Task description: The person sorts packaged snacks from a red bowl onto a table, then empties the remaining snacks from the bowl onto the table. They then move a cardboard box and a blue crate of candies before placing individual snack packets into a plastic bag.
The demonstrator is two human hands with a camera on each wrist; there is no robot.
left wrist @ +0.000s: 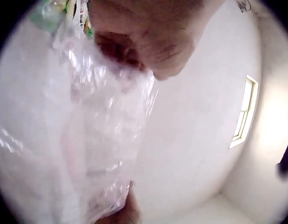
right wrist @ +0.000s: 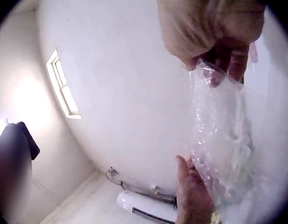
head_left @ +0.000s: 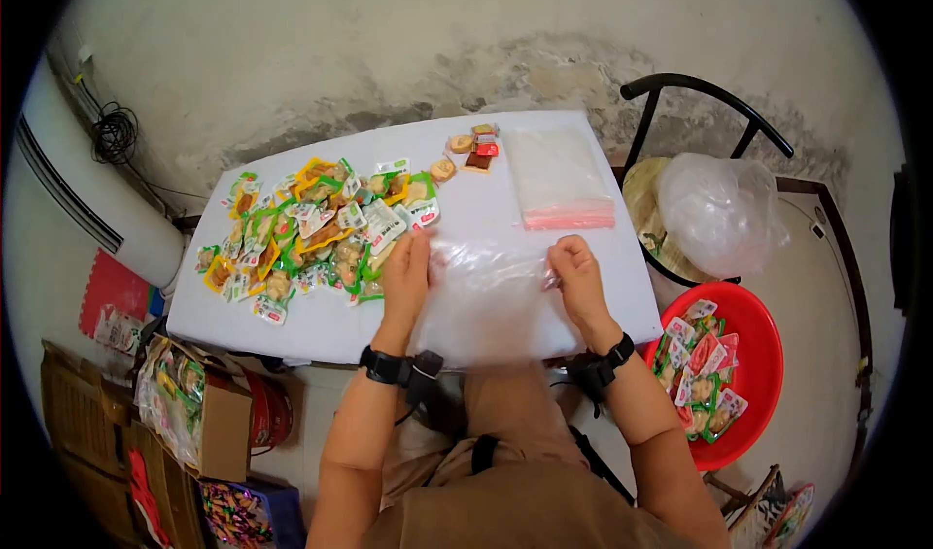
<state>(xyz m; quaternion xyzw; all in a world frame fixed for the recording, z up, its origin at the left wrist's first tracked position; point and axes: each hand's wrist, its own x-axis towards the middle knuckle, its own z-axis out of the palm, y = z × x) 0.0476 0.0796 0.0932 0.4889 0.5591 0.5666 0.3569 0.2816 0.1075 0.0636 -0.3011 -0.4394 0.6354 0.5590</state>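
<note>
A clear plastic bag (head_left: 486, 291) is stretched between both hands over the front of the table. My left hand (head_left: 406, 282) grips one upper corner, its fingers curled, beside a heap of small snack packets (head_left: 321, 223). At the opposite upper corner, my right hand (head_left: 578, 282) pinches the film between thumb and fingers. The right wrist view shows the bag (right wrist: 218, 126) hanging wrinkled from that right hand (right wrist: 214, 37). Behind the right hand lies a stack of flat clear bags (head_left: 559, 180) with a pinkish-red edge.
Several small wrapped snacks (head_left: 476, 151) lie at the table's back. On the right, a red basin (head_left: 768, 355) holds more packets, below a black-framed chair (head_left: 700, 83) bearing a large plastic bag (head_left: 719, 214). A cardboard box (head_left: 228, 432) and a blue crate (head_left: 282, 510) stand on the left floor.
</note>
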